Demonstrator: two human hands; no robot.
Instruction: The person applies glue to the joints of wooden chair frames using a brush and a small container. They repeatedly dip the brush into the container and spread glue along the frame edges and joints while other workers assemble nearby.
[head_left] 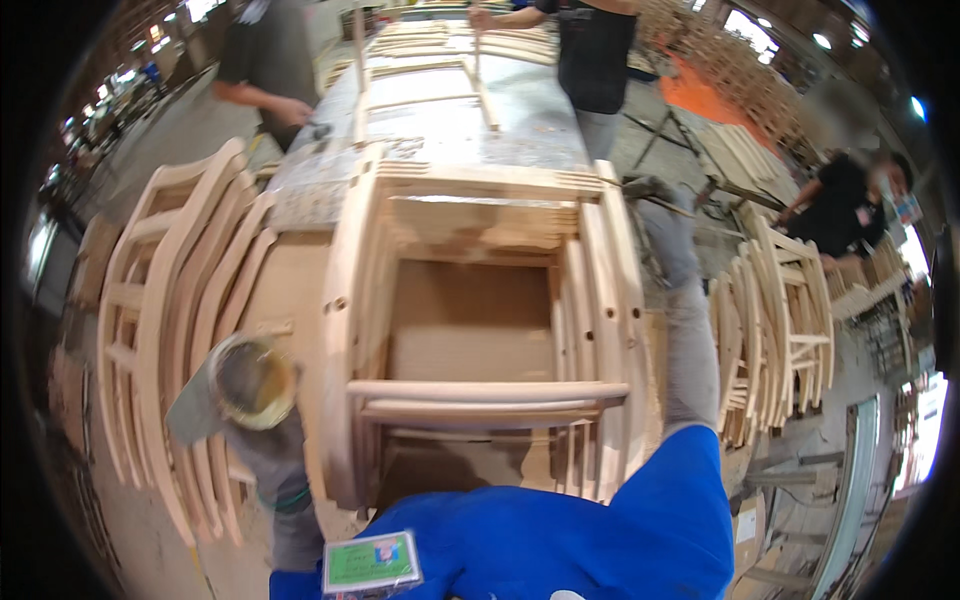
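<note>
My left hand (262,440), in a grey glove, is closed around a round tub (256,382) with a yellowish-brown inside and a smeared rim. My right arm, with a grey cover over the lower sleeve, reaches forward. At its end my right hand (655,205) grips a thin, dark stick-like tool; its tip is too blurred to tell. This hand is beside the far right corner of a stack of pale wooden frames (340,300). Several frames lie one on another in front of me, with dark holes in their side rails and a crossbar (490,393) near my body.
Curved wooden chair frames (165,290) stand in a row on the left, and more (775,310) on the right. Beyond the stack, a long table (430,135) holds wooden parts. Two people are at its sides; another person (840,205) bends at the far right.
</note>
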